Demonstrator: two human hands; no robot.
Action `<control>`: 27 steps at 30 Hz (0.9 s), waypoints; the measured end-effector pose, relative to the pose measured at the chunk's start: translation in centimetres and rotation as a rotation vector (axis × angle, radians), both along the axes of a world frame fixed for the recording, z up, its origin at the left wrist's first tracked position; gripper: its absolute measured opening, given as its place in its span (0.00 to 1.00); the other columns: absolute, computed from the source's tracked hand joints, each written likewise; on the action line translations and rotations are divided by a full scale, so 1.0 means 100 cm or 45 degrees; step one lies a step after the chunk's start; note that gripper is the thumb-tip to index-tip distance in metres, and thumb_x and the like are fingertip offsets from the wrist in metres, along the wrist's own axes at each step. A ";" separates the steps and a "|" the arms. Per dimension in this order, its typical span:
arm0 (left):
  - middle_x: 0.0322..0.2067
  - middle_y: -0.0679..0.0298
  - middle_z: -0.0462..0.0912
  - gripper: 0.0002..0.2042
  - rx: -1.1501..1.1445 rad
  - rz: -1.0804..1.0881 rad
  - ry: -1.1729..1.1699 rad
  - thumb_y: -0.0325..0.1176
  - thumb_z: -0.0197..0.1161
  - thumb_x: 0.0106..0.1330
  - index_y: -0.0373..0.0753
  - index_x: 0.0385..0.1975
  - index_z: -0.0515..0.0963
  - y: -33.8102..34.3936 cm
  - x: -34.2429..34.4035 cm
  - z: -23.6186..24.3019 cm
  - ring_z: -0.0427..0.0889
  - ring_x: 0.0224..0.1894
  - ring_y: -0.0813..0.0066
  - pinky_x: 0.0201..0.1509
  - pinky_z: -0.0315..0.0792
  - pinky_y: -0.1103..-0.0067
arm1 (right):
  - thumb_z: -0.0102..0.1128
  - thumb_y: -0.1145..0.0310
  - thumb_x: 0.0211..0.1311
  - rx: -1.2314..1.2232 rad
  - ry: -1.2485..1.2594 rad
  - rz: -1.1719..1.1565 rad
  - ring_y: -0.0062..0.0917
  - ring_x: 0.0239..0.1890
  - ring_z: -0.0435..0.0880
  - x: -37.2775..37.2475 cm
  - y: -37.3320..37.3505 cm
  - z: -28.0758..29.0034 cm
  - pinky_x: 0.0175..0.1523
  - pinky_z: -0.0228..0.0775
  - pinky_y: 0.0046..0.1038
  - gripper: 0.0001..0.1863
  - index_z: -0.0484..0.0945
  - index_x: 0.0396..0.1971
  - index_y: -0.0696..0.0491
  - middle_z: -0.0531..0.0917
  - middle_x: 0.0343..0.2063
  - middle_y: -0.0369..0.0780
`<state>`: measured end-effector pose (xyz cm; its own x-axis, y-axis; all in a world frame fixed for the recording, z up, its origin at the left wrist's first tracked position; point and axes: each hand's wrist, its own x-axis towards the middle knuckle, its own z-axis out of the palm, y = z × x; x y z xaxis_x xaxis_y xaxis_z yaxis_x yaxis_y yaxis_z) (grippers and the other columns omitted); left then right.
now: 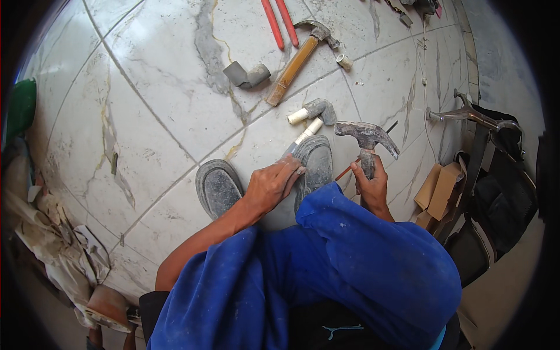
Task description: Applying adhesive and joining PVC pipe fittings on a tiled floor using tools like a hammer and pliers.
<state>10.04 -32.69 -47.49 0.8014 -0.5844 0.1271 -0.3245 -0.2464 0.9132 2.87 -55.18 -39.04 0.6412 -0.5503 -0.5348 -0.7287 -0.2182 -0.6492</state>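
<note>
My left hand (273, 185) is closed, its fingertips round a slim grey blade-like piece (290, 150) whose far end meets a short white pipe (309, 130). What lies inside the fingers is hidden. The white pipe rests by the toe of my right shoe (318, 163), close to a grey elbow fitting (324, 108) with a white pipe stub (298, 116) in its end. My right hand (373, 185) grips a dusty claw hammer (364, 134) by its handle, just below the head. Behind the hammer, a thin reddish rod (345, 172) lies aslant.
Ahead on the marbled tiles lie a wooden-handled claw hammer (296, 67), a tool with red handles (281, 23), another grey elbow (247, 76) and a small pipe piece (344, 61). A cardboard box (440, 189) and a metal-legged chair (475, 114) stand right; crumpled cloth (49, 245) lies left.
</note>
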 end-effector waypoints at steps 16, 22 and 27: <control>0.32 0.58 0.79 0.06 -0.322 -0.554 -0.029 0.20 0.55 0.58 0.34 0.34 0.74 0.014 0.024 -0.008 0.81 0.44 0.62 0.64 0.60 0.53 | 0.61 0.68 0.58 -0.008 -0.202 0.449 0.24 0.35 0.82 0.047 0.025 -0.010 0.41 0.72 0.26 0.17 0.73 0.45 0.60 0.83 0.31 0.46; 0.33 0.56 0.81 0.06 -0.452 0.147 0.559 0.25 0.51 0.67 0.32 0.35 0.75 0.012 0.020 -0.015 0.81 0.39 0.71 0.60 0.67 0.67 | 0.60 0.67 0.59 -0.022 -0.169 0.513 0.33 0.39 0.82 0.059 0.028 -0.020 0.46 0.70 0.30 0.18 0.72 0.46 0.60 0.81 0.34 0.49; 0.31 0.57 0.81 0.12 -0.478 0.296 0.861 0.30 0.46 0.71 0.29 0.32 0.74 0.009 0.036 -0.014 0.81 0.39 0.69 0.51 0.71 0.73 | 0.60 0.65 0.58 -0.439 -0.216 0.855 0.41 0.43 0.77 0.073 0.010 -0.055 0.48 0.68 0.36 0.20 0.72 0.48 0.59 0.77 0.37 0.51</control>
